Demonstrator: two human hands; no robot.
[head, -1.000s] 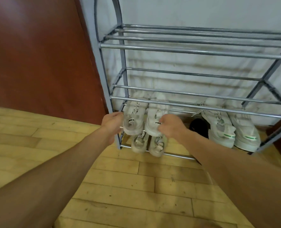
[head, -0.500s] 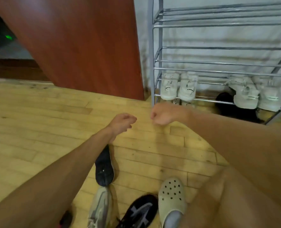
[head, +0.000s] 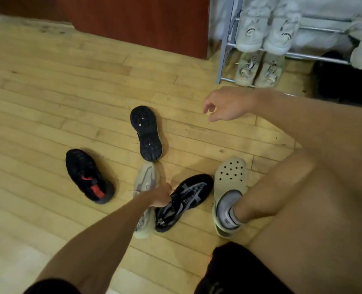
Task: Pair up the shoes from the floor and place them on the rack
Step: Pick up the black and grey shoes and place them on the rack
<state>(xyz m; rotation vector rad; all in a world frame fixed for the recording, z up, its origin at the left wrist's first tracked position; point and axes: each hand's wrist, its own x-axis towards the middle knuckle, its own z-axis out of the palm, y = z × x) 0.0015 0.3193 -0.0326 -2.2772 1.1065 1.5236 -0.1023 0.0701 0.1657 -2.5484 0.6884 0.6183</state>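
Four loose shoes: lying close together on the pale wooden floor (head: 48,92).
Left hand (head: 160,197): grip clenched on the collar of a black knit shoe with grey stripes (head: 190,194), which rests on the floor.
Neighbour: a beige-grey sneaker (head: 146,179) touching that shoe, partly under the forearm.
Others: a black shoe lying sole-up (head: 146,132); a black sneaker with red patches (head: 88,177), set apart.
Right hand (head: 229,105): grip released, fingers loosely curled, in the air.
Grey metal shoe rack (head: 223,49): top right, holding white sneakers (head: 267,28) above cream sneakers (head: 258,68).

no readable text or label shows anywhere.
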